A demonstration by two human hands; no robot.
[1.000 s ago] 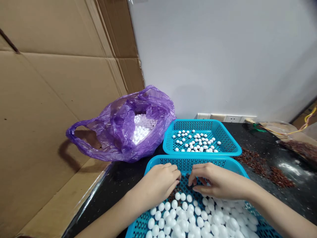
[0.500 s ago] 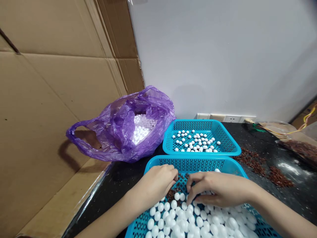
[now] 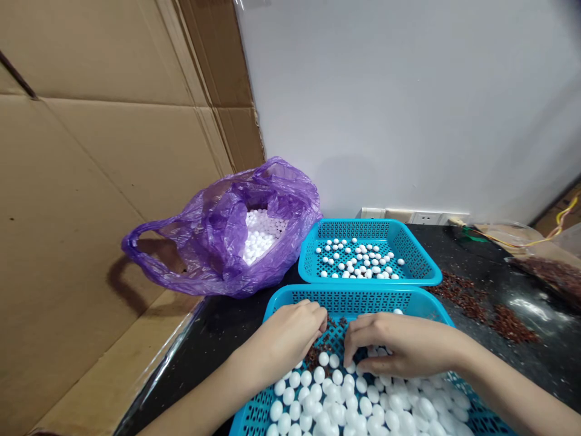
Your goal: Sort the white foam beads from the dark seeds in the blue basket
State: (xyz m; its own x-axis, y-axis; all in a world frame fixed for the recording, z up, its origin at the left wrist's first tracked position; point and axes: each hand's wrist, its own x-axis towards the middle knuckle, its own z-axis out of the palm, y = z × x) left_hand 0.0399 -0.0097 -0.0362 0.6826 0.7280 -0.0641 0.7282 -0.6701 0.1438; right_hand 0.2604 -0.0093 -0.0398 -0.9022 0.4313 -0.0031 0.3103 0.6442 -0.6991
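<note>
White balls (image 3: 365, 406), smooth; latticed plastic basket (image 3: 354, 290)

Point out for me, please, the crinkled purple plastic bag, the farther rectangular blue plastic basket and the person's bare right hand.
Crinkled purple plastic bag (image 3: 220, 239), head view: its crumpled side.
Farther rectangular blue plastic basket (image 3: 411, 251), head view: its right inner wall.
Bare right hand (image 3: 390, 340), head view: its back.

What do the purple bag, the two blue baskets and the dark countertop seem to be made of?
Purple bag: thin, shiny plastic film, judging by its crinkles and see-through folds.
Front basket and back basket: probably moulded plastic, smooth and slightly glossy, with regular openings through the sides.
Dark countertop: polished stone or a stone-like composite; pale flecks and bright reflections fit either.
</note>
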